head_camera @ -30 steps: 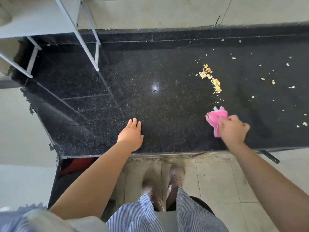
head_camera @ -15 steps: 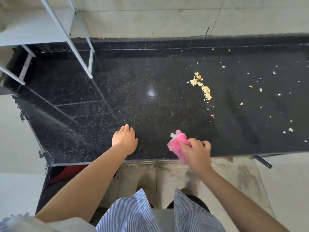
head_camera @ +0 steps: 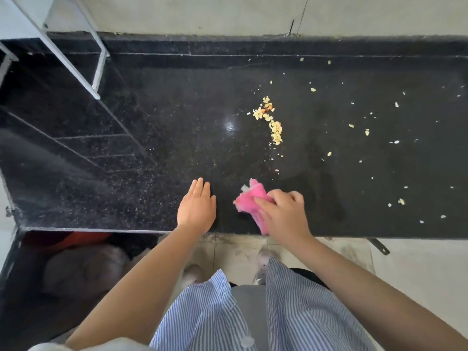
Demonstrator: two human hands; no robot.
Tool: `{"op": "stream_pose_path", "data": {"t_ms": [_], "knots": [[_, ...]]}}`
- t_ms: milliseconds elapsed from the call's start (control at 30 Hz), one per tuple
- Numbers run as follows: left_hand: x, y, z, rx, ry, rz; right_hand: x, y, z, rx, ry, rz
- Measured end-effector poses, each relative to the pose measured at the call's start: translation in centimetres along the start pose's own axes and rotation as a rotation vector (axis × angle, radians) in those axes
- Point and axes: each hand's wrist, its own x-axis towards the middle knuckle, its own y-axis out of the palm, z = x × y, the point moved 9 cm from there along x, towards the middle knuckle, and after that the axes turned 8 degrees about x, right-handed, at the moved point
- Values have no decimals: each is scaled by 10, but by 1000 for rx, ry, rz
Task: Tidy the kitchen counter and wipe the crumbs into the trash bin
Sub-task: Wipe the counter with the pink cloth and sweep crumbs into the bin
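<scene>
So the person is standing right at the front edge of the black speckled tabletop, both arms reaching forward and down. Left hand lies flat, palm down, fingers straight and close together, just resting on the stone near the front edge and holding nothing. Right hand sits just beside it, knuckles up, fingers curled and grasping a bunched-up pink cloth that's pressed against the tabletop. Part of the cloth sticks out past the fingers toward the wall, and a bit of it shows under the palm near the edge too.

Crumbs: there's a yellowish crumb pile out in the middle of the tabletop, well beyond the cloth, with scattered crumbs spread off to the right side and a few tiny bits trailing between the pile and the cloth.

A white metal rack stands on the far left corner of the tabletop. Behind it all is a pale tiled wall. Below the edge you get a light tiled floor, the person's striped shirt, and dark storage space under the left end, contents too murky to make out.
</scene>
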Motion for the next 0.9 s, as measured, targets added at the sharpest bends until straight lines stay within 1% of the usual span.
{"op": "stream_pose_path", "data": {"t_ms": [33, 100, 200, 233, 300, 333, 400, 433, 467, 533, 633, 667, 733, 767, 800, 833, 867, 900], "knots": [[0, 3, -4, -3, -8, 5, -7, 19, 11, 3, -80, 74], [1, 8, -10, 17, -22, 31, -22, 41, 22, -113, -241, 149], [2, 12, -17, 88, -48, 65, -21, 28, -4, -96, -305, 96], [2, 11, -18, 99, -63, 80, -16, 19, -19, -53, -258, 72], [4, 12, -19, 101, -84, 114, 4, 0, -72, 38, -5, 101], [5, 13, -20, 98, -93, 130, 12, -8, -98, 50, 85, 101], [6, 14, -21, 108, -104, 156, 28, -27, -128, -33, 181, 65], [7, 15, -20, 111, -107, 167, 37, -44, -132, -67, 185, -58], [8, 16, -21, 111, -111, 177, 41, -55, -128, -56, 148, -149], [9, 16, -21, 112, -114, 198, 43, -58, -97, -48, 32, -202], [8, 14, -23, 101, -113, 214, 31, -33, -39, -79, -181, -119], [8, 14, -23, 102, -114, 217, 25, -15, -26, -104, -256, -61], [9, 15, -22, 99, -119, 216, 10, 14, -17, -158, -309, 90], [9, 15, -23, 98, -121, 217, 10, 21, -23, -173, -313, 112], [9, 15, -23, 99, -122, 218, 13, 17, -24, -171, -337, 87], [9, 15, -23, 100, -122, 221, 19, 10, -34, -168, -315, 50], [9, 15, -23, 103, -122, 222, 29, 1, -50, -125, -228, 30], [9, 15, -23, 104, -125, 225, 40, -8, -69, -95, -102, 31]]}}
